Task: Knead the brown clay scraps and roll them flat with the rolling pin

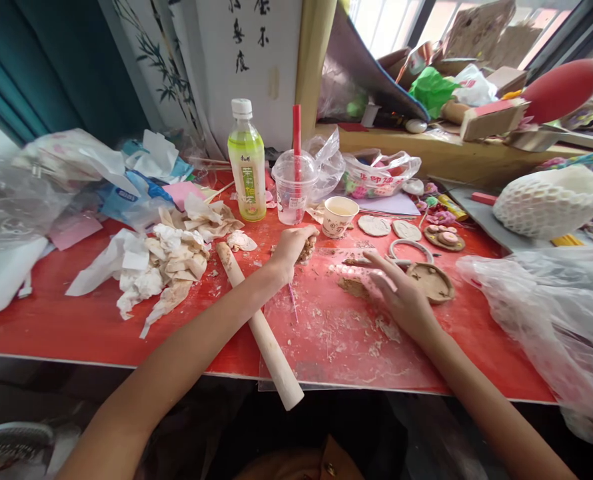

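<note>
My left hand (292,253) is closed around a lump of brown, crumbly clay (307,249), partly hidden by the fingers. With fingers spread and nothing held, my right hand (404,297) hovers over or rests on a clear plastic sheet (321,347); which of the two I cannot tell. Near its fingers lies a thin brown clay patch (354,287), among scattered crumbs. Just beyond that hand are a round clay dish (432,283) with a raised rim and a pale ring (424,248). A wooden rolling pin (271,347) lies diagonally beneath my left forearm, its near end past the table edge.
Crumpled tissues (169,260) cover the left side. A drink bottle (247,167), a plastic cup with red straw (292,183) and a paper cup (340,217) stand at the back. Flat pale clay discs (375,225) lie behind my right hand; a plastic bag (536,313) is far right.
</note>
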Motion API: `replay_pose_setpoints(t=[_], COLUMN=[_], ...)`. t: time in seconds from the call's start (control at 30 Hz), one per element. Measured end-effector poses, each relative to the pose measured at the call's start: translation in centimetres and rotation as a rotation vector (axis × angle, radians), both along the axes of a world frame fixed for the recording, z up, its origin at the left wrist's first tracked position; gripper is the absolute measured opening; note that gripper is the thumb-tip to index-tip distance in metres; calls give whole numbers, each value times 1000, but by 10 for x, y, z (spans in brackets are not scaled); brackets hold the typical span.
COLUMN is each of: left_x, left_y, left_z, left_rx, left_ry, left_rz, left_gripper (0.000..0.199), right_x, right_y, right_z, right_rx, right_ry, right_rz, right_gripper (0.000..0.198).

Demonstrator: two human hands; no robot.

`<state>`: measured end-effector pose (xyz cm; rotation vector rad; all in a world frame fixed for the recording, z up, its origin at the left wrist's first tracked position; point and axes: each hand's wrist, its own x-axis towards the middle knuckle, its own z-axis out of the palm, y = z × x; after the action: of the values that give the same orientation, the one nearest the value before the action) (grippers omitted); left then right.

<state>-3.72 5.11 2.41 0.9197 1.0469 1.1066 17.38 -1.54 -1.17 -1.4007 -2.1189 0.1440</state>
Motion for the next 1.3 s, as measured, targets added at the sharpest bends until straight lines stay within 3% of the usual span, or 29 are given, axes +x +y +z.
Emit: replay_pose_setpoints(t=[0.07, 0.17, 0.27, 0.33, 0.43, 0.63, 1.0, 1.3], left_x=[0, 1, 1, 1, 1, 2, 6, 8], left_y=[-1, -1, 0, 1, 2, 2, 4, 5], left_z=[1, 2, 0, -1, -3, -2, -2, -4], left_rx=[-10, -15, -3, 13, 39, 55, 76, 93], left_ry=[-5, 1, 7, 9, 18, 33, 86, 119], left_rz=[-4, -9, -12, -26, -38, -32, 20, 36], left_gripper=[33, 33, 33, 33, 33, 35, 29, 29], right_x=[-1, -4, -13, -23, -42, -63, -75, -80], right_y=[-6, -15, -19, -18, -12, -4, -12, -15], right_z=[8, 16, 18, 18, 18, 14, 30, 31], right_rx=[65, 87, -24, -84, -109, -132, -314, -312], right_ry=[52, -266, -634, -729, -756, -706, -809, -786], right_rz=[-150, -357, -364, -318, -318, -431, -332, -338], right_gripper=[40, 50, 59, 65, 75, 76, 33, 23])
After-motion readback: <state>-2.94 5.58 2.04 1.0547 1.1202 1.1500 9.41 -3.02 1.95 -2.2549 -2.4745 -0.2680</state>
